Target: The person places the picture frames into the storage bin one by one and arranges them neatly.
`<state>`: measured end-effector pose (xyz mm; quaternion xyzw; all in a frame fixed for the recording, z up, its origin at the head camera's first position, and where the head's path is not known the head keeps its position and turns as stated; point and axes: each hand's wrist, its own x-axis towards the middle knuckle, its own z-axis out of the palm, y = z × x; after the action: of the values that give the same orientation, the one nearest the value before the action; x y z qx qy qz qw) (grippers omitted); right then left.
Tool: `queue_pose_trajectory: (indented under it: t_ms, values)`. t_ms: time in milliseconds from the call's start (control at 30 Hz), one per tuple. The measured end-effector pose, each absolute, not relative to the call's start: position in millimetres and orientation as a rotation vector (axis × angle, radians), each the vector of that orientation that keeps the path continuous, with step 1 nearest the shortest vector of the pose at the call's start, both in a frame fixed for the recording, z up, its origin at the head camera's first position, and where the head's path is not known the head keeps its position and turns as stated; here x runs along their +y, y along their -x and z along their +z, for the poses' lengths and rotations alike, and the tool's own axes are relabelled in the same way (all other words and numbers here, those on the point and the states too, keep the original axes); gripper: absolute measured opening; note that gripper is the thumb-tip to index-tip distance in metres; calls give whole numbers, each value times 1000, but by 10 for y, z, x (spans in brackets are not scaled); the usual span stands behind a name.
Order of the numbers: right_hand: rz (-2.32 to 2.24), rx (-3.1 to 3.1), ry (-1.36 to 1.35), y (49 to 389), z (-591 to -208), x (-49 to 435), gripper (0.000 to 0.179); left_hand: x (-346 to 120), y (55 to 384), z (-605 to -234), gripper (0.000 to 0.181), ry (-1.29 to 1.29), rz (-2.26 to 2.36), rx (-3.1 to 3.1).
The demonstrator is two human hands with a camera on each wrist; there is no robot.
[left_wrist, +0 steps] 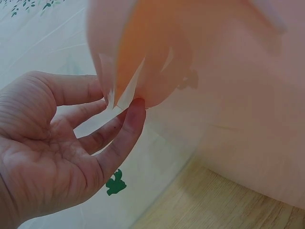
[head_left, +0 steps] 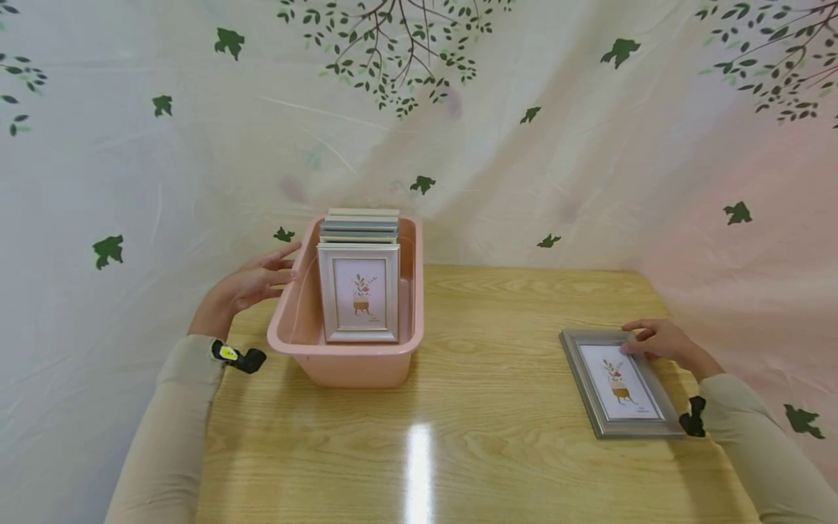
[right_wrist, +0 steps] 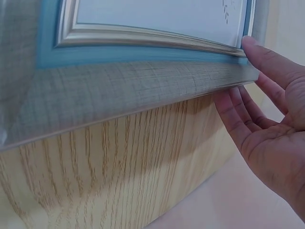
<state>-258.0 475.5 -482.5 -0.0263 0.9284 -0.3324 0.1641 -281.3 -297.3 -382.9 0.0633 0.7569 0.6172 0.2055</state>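
On the right of the table, a grey picture frame (head_left: 666, 407) with a plant-pot print lies face up. My right hand (head_left: 664, 342) grips its far right corner. In the right wrist view, the thumb (right_wrist: 267, 59) rests on the frame's face while the other fingers go under its edge. My left hand (head_left: 255, 282) touches the left rim of a pink plastic bin (head_left: 347, 351), its fingers fairly straight; the left wrist view shows the fingertips against the bin's outside. Several picture frames stand upright in the bin, the front one a silver picture frame (head_left: 327, 306) with a similar print.
Both the bin and the grey frame are on a light wood-grain table (head_left: 497, 349). Behind it hangs a pale cloth (head_left: 484, 160) printed with green leaves and branches. The table's right edge runs close beside my right hand.
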Motion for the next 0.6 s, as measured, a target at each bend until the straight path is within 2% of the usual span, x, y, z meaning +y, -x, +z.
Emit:
queue_pose_trajectory:
  t_ms: [600]
  values:
    - [-951, 2641, 33, 2633, -4865, 4638, 69, -2993, 2870, -3850, 81, -200, 1714, 2117]
